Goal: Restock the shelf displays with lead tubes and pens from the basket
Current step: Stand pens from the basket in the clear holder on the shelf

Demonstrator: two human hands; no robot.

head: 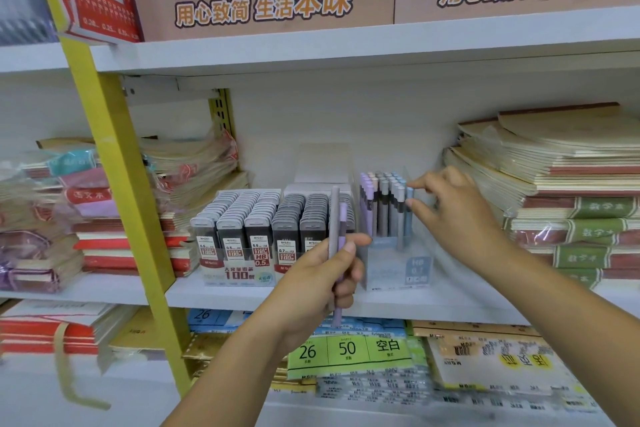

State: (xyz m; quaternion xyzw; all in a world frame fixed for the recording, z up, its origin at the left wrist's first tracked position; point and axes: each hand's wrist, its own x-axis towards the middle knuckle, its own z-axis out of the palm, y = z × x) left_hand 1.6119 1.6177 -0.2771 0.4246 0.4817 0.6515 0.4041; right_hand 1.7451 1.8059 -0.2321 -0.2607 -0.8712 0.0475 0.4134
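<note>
The pens (384, 204) looked like matt pastel plastic, standing in a clear, glossy plastic holder (398, 270). At their 9 o'clock, the lead tubes (256, 229) were dark see-through plastic with matt grey caps. The shelf (242, 295) looked like smooth white-painted metal. At 3 o'clock, the notebooks (554, 156) had matt kraft-paper covers, some under shiny film.

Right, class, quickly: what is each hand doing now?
Left hand: grips two pens, grey and purple.
Right hand: pinches a blue pen in the display.

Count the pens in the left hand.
2: a grey pen at the left and a purple pen beside it on the right, both upright in the left hand. Fingers may hide more.
</note>
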